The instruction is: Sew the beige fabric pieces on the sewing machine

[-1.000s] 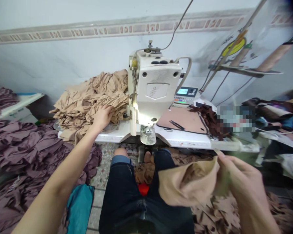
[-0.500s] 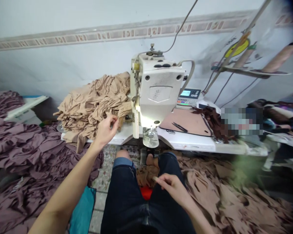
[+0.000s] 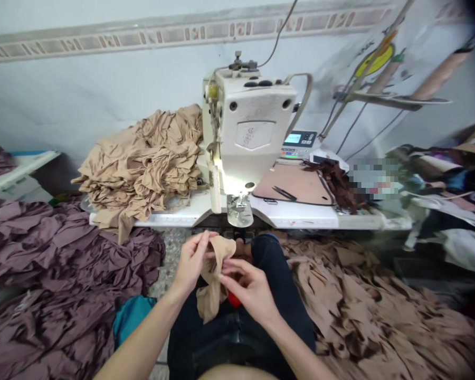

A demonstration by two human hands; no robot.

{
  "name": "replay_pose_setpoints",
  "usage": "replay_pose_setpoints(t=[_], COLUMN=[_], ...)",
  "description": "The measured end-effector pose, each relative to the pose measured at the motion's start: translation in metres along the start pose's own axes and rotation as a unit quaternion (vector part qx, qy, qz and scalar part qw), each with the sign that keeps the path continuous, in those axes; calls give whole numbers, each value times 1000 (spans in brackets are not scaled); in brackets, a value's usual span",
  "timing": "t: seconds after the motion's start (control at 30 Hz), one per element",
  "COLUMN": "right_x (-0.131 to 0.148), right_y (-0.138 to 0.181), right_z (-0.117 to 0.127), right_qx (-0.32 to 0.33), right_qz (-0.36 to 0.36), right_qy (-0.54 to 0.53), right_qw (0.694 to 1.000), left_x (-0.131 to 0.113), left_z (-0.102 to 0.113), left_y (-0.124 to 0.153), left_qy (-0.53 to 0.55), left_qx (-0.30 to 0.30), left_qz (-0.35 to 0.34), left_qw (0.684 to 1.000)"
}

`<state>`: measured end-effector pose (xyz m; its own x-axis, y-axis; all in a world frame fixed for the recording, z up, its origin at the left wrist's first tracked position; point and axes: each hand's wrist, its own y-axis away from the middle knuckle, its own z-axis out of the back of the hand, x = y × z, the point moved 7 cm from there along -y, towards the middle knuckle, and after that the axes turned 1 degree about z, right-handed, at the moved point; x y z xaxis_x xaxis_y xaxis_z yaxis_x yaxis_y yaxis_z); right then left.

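Both my hands meet over my lap and pinch a small tan fabric piece [image 3: 214,274]. My left hand [image 3: 192,261] grips its upper edge, and my right hand [image 3: 250,287] holds its middle from the right. The piece hangs down between my knees, in front of a white sewing machine [image 3: 247,137] whose lit needle area [image 3: 239,203] is just beyond my hands. A heap of tan fabric [image 3: 142,163] lies on the table [image 3: 301,217] left of the machine.
Purple-brown fabric [image 3: 55,274] is piled on the floor at left, and tan offcuts [image 3: 364,295] cover the floor at right. Scissors [image 3: 283,193] lie on a pink mat right of the machine, near dark scraps [image 3: 336,182] and a control panel [image 3: 298,140].
My left hand has left the tan heap on the table and come down to my lap. My right hand has dropped the large tan piece, and both now hold a small one.
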<state>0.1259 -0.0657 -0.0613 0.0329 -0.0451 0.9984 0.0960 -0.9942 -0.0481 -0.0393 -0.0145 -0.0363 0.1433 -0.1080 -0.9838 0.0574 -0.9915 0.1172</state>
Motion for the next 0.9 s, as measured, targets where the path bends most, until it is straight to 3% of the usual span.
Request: replay_pose_setpoints(t=[0.07,0.17,0.23,0.37,0.43,0.57,0.7,0.8,0.9], right_x=[-7,-20,-24,-14,-10,-8,5,14,17], right_y=[-3,-9,-14,-23,-25,-23,-24,-23,-22], right_z=[-14,-19,-9,29,40,50,58,62,63], right_qx=[30,65,74,97,153,246,231,193,146], right_qz=[-1,-16,-20,-11,-25,-64,-9,10,-7], right_qy=[-14,-36,9,139,154,122,103,81,70], right_qw=[999,997,997,986,976,960,967,978,987], left_x=[5,0,-3,8,10,10,18,32,35], left_z=[-10,-16,-14,-9,-12,-27,-35,-33,-28], left_y=[6,9,7,9,14,26,28,27,23], left_qy=[-15,-121,-211,-324,-338,-300,-250,-197,-140], left_qx=[35,87,132,277,320,369,354,307,230], left_qz=[-2,-50,-73,-46,-65,-109,-75,15,47], left_qw=[999,988,966,904,882,873,898,931,962])
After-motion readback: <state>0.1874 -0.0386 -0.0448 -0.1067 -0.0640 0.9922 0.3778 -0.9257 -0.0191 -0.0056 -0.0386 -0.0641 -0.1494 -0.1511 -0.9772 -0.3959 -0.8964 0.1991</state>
